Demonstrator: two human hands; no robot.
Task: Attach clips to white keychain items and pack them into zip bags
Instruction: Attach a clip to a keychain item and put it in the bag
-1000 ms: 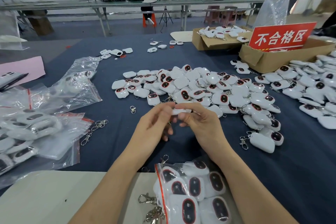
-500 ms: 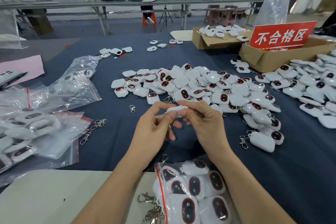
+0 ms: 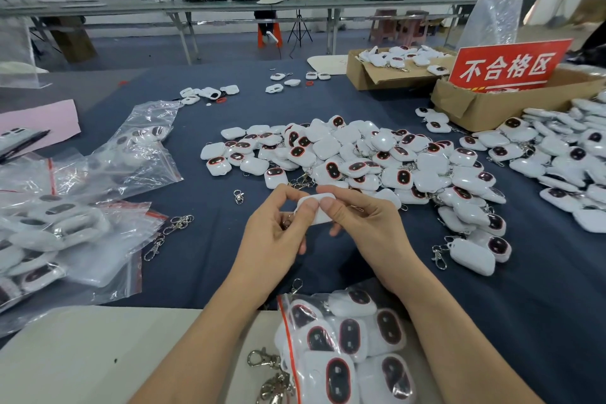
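Note:
One white keychain item is held above the dark blue cloth between both hands. My left hand pinches its left end, and a small metal ring shows at that hand's curled fingers. My right hand pinches its right end, thumb on top. Beyond the hands lies a big heap of white keychain items. Loose metal clips lie to the left, with one single clip nearer the heap. A zip bag full of items lies close to me between my forearms.
Filled and empty zip bags cover the left side. More white items are piled at the right. Two cardboard boxes with a red sign stand at the back right. A person sits at a far bench.
Both hands have stayed close together on the same white item, turning it a little. The view has shifted slightly; nothing on the table has moved.

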